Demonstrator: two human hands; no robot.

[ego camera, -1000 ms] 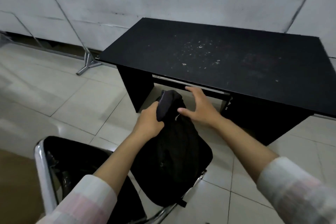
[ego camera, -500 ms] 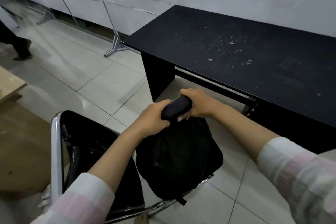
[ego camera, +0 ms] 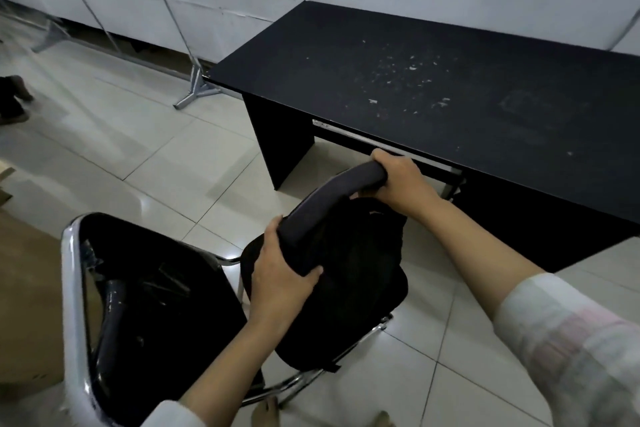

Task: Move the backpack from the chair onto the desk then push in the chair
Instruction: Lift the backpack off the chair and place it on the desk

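A black backpack sits over the front of the seat of a black chair with a chrome frame. Its padded grey shoulder strap arches up above the bag. My left hand is closed around the lower end of that strap. My right hand grips the strap's upper end, close to the desk's front edge. The black desk stands just beyond the bag, its top dusty with pale specks.
A metal stand foot rests on the tiled floor left of the desk, against a white wall. A person's dark shoe shows at the far left. A brown board lies behind the chair back.
The strap has been drawn out long between my hands: my right hand moved up toward the desk, my left slid down the strap. The bag has risen a little off the seat.
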